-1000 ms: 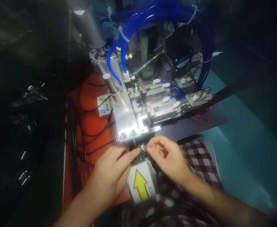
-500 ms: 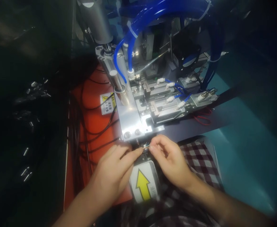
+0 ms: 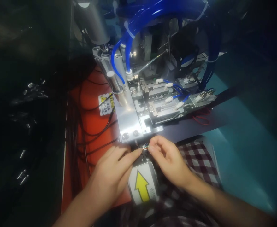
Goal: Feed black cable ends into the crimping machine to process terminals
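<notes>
Thin coloured wires run between my two hands, just below the front end of a metal pneumatic machine. My left hand pinches them from the left between thumb and forefinger. From the right, my right hand pinches the wire ends with thumb and fingertips. The wires are too small for me to count. A small pale part lies right behind them, partly hidden by the fingers. Beneath my hands is a white plate with a yellow arrow.
Thick blue air hoses arch over the machine. Black cables trail across the orange base at left, near a warning label. A teal surface lies to the right. Checked cloth shows below the machine.
The view has shifted slightly, so everything sits a little further left. My right hand's fingertips have barely moved on the wires, and both hands keep their pinch.
</notes>
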